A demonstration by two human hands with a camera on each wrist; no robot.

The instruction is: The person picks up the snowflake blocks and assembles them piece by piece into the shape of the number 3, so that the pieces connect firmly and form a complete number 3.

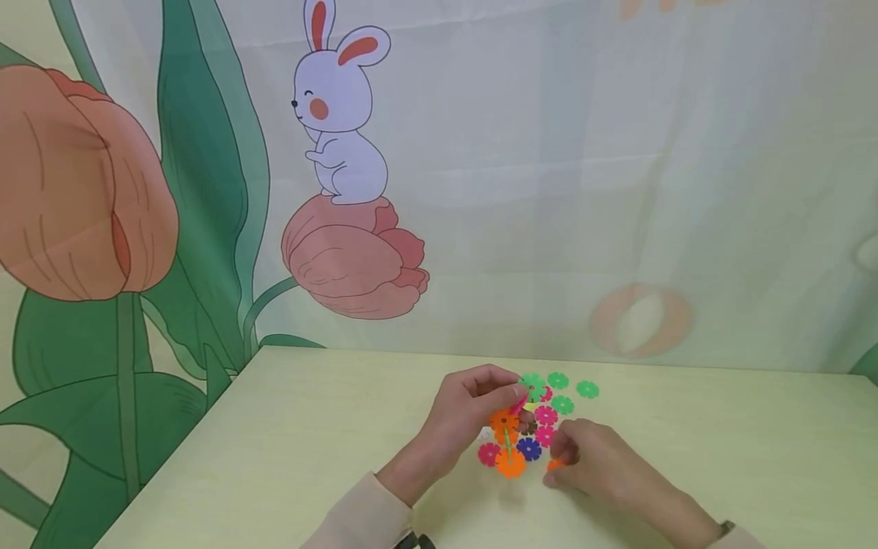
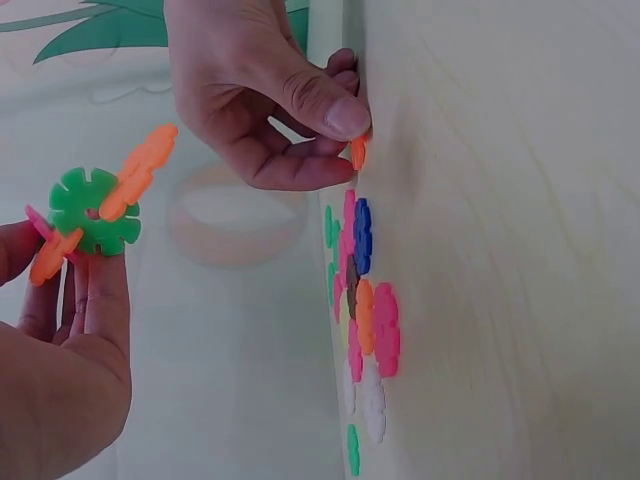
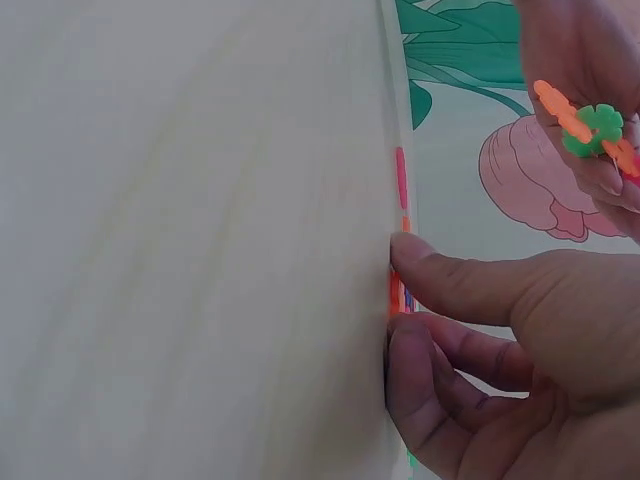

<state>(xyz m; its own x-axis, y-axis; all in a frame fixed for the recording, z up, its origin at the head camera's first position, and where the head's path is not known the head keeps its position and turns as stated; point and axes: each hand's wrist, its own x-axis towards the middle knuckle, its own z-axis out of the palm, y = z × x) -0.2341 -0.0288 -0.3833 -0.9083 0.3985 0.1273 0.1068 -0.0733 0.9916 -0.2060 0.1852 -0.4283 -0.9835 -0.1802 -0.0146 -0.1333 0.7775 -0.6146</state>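
My left hand [image 1: 461, 408] holds a small assembly of interlocking notched plastic discs above the table. In the left wrist view, a green disc [image 2: 72, 205] joins an orange disc [image 2: 142, 170] on one side and another orange disc [image 2: 55, 257] on the other, with a pink one by the fingertips. At the tabletop, my right hand [image 1: 604, 461] pinches a loose orange disc [image 1: 555, 463] between thumb and fingers. The right wrist view shows that disc [image 3: 396, 292] edge-on at the fingertips, partly hidden.
Loose discs lie in a cluster behind and below the hands, among them blue [image 1: 529, 448], red-pink [image 1: 489, 454], pink [image 1: 546, 415] and several green [image 1: 588, 390] ones. The pale table [image 1: 309, 442] meets a printed curtain [image 1: 514, 191] at its back edge.
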